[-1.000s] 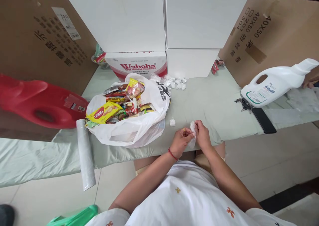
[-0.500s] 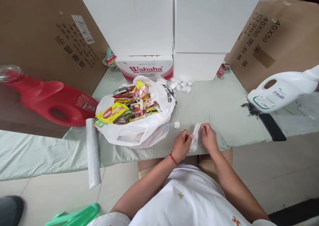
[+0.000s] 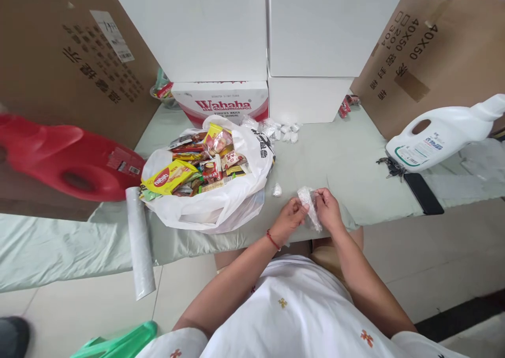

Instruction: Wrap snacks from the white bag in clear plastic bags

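Observation:
Between my hands, over the front edge of the table, is a small clear plastic bag [image 3: 310,206] that looks crumpled and holds something white and grainy. My left hand [image 3: 292,218] pinches its left side, and my right hand [image 3: 327,209] grips its right side with bent fingers. Just up and left of my left hand lies a small white wrapped lump [image 3: 276,190]. More white lumps [image 3: 290,132] and some clear plastic sit farther back, against the boxes. A white carrier bag [image 3: 205,218] full of packaged snacks [image 3: 213,169] stands to the left of my hands.
A red bottle [image 3: 94,163] and a plastic roll [image 3: 140,247] are at the left; the roll overhangs the table edge. To the right lie a white detergent bottle [image 3: 437,137], keys [image 3: 390,167] and a phone [image 3: 423,193]. White boxes [image 3: 221,102] and brown cardboard [image 3: 445,68] wall the back and sides.
The small plastic bag has been turned between my hands: its top now leans left and its lower end points right. The whole view has shifted slightly.

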A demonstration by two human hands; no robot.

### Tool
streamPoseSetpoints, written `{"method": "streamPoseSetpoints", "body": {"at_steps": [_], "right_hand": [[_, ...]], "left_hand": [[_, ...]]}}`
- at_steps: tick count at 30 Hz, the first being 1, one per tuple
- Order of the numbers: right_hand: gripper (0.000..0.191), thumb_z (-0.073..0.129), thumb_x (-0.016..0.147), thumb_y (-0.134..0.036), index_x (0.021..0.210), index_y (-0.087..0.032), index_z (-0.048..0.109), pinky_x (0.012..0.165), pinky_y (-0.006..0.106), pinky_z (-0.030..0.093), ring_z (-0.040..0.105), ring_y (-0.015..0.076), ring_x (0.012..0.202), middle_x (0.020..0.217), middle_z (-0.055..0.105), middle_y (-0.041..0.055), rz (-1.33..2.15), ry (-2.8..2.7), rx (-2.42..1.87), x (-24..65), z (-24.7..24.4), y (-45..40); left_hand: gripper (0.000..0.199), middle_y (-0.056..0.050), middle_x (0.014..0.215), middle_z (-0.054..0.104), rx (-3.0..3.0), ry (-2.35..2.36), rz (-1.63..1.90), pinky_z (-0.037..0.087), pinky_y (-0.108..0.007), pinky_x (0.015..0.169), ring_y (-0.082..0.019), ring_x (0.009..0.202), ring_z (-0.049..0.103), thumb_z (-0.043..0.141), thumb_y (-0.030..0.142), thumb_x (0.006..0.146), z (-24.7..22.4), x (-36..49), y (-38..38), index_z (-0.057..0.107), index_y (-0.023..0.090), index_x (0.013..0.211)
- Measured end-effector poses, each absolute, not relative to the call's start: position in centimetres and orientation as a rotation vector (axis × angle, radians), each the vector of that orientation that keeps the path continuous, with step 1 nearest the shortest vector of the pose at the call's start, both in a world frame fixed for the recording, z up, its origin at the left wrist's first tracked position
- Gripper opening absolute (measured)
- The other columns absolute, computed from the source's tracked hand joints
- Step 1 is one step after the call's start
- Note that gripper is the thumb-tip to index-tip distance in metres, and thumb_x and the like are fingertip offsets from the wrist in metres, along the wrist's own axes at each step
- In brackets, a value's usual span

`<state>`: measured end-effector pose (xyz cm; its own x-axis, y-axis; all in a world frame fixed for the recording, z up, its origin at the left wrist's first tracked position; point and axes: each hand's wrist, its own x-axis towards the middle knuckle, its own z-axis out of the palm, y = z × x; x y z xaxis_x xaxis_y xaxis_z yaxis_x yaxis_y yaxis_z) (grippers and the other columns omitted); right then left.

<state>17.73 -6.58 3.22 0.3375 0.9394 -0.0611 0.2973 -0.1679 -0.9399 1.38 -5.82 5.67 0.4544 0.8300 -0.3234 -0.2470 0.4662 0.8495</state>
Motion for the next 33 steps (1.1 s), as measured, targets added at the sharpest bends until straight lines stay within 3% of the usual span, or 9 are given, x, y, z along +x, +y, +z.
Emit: {"method": "streamPoseSetpoints", "body": {"at_steps": [3, 6, 10, 16, 19, 22, 26, 30, 33], "right_hand": [[0.023, 0.05, 0.091, -0.046, 0.089, -0.024, 0.054, 0.055, 0.027, 0.038, 0.048, 0.016, 0.056, 0.062, 0.052, -0.0042, 0.825, -1.138, -1.699, 18.1, 3.4, -6.7], [0.023, 0.05, 0.092, -0.047, 0.088, -0.024, 0.054, 0.054, 0.028, 0.038, 0.047, 0.0162, 0.054, 0.06, 0.051, -0.0044, 0.811, -1.107, -1.708, 19.2, 3.5, -7.0], [0.025, 0.048, 0.093, -0.048, 0.089, -0.024, 0.055, 0.056, 0.028, 0.039, 0.049, 0.0167, 0.058, 0.064, 0.053, -0.0031, 0.767, -1.16, -1.745, 19.9, 3.4, -7.4], [0.027, 0.047, 0.096, -0.046, 0.092, -0.023, 0.06, 0.062, 0.028, 0.039, 0.05, 0.0167, 0.061, 0.067, 0.057, -0.0019, 0.737, -1.439, -1.781, 20.4, 4.8, -8.3], [0.027, 0.046, 0.097, -0.046, 0.092, -0.023, 0.06, 0.061, 0.028, 0.039, 0.049, 0.0167, 0.061, 0.067, 0.056, -0.0017, 0.811, -1.524, -1.725, 20.6, 5.7, -8.9], [0.028, 0.046, 0.097, -0.048, 0.091, -0.024, 0.059, 0.059, 0.028, 0.04, 0.049, 0.0163, 0.06, 0.067, 0.056, -0.0018, 0.834, -1.475, -1.716, 20.5, 6.0, -9.3], [0.031, 0.051, 0.094, -0.053, 0.093, -0.023, 0.06, 0.055, 0.028, 0.04, 0.047, 0.0148, 0.057, 0.069, 0.057, -0.0013, 0.887, -1.349, -1.671, 21.1, 5.6, -9.0], [0.035, 0.063, 0.086, -0.058, 0.092, -0.024, 0.06, 0.047, 0.025, 0.037, 0.044, 0.0124, 0.051, 0.064, 0.054, -0.0036, 0.966, -1.095, -1.61, 22.6, 5.6, -8.6], [0.043, 0.066, 0.082, -0.064, 0.097, -0.024, 0.063, 0.048, 0.025, 0.041, 0.048, 0.0123, 0.052, 0.07, 0.061, -0.0019, 1.107, -0.857, -1.512, 23.0, 6.2, -8.6]], "left_hand": [[0.055, 0.009, 0.06, 0.043, 0.817, 0.847, 0.79, 0.02, -0.023, 0.048, -0.004, 0.049, 0.03, 0.086, 0.059, 0.062, 5.3, 1.5, -5.3, 0.056, 0.017, 0.082], [0.053, 0.011, 0.055, 0.034, 0.82, 0.842, 0.797, 0.017, -0.023, 0.048, -0.004, 0.048, 0.024, 0.083, 0.06, 0.065, 4.7, 0.9, -5.0, 0.052, 0.018, 0.074], [0.049, 0.008, 0.06, 0.042, 0.891, 0.868, 0.873, 0.029, -0.022, 0.054, -0.006, 0.055, 0.035, 0.079, 0.06, 0.072, 4.1, 0.4, -5.4, 0.055, 0.018, 0.076], [0.049, 0.002, 0.082, 0.056, 0.829, 0.879, 0.943, 0.048, -0.027, 0.075, -0.013, 0.081, 0.059, 0.078, 0.06, 0.073, 3.8, -0.8, -4.8, 0.051, 0.02, 0.081], [0.047, 0.001, 0.084, 0.059, 0.742, 0.937, 0.997, 0.045, -0.025, 0.063, -0.011, 0.069, 0.059, 0.076, 0.059, 0.075, 3.8, -1.2, -4.2, 0.048, 0.021, 0.083], [0.044, 0.0, 0.083, 0.062, 0.692, 0.989, 0.991, 0.03, -0.022, 0.049, -0.006, 0.051, 0.045, 0.071, 0.057, 0.079, 4.1, -1.1, -4.1, 0.045, 0.022, 0.082], [0.049, -0.001, 0.081, 0.064, 0.742, 0.847, 0.734, 0.017, -0.023, 0.046, -0.004, 0.044, 0.032, 0.073, 0.063, 0.077, 5.1, -1.2, -4.3, 0.056, 0.02, 0.094], [0.048, 0.004, 0.061, 0.054, 0.972, 0.718, 0.435, 0.022, -0.022, 0.049, -0.005, 0.049, 0.036, 0.089, 0.052, 0.062, 5.8, -2.2, -3.7, 0.065, 0.014, 0.079], [0.046, 0.004, 0.061, 0.053, 0.933, 0.752, 0.556, 0.032, -0.021, 0.053, -0.007, 0.056, 0.044, 0.088, 0.052, 0.062, 6.0, -2.3, -3.2, 0.062, 0.015, 0.069]]}}
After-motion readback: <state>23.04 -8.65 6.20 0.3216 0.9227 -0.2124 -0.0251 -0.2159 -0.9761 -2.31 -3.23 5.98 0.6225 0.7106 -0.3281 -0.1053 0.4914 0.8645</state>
